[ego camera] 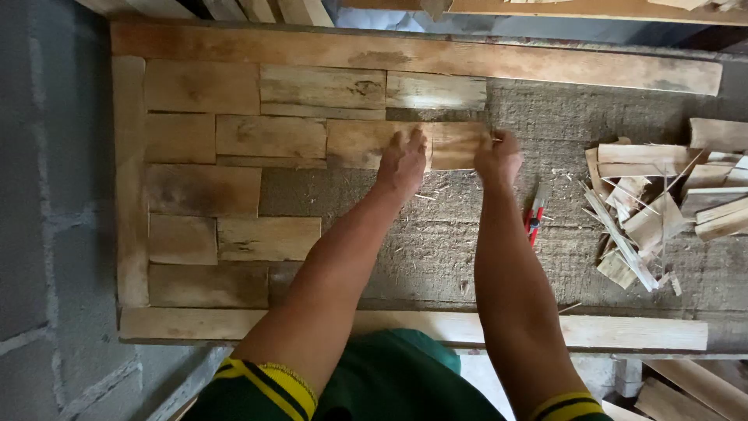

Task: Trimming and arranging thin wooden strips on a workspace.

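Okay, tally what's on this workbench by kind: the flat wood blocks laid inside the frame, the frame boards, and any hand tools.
Flat wood blocks in the frame: 11
Frame boards: 3
Red-handled tool: 1
Total: 15, leaving out the loose scrap pile, which is too jumbled to count.

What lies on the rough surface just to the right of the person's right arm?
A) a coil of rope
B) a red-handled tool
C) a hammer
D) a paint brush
B: a small red-handled tool lies beside the right arm, between the right hand, which rests on the wooden piece, and the pile of wood offcuts.
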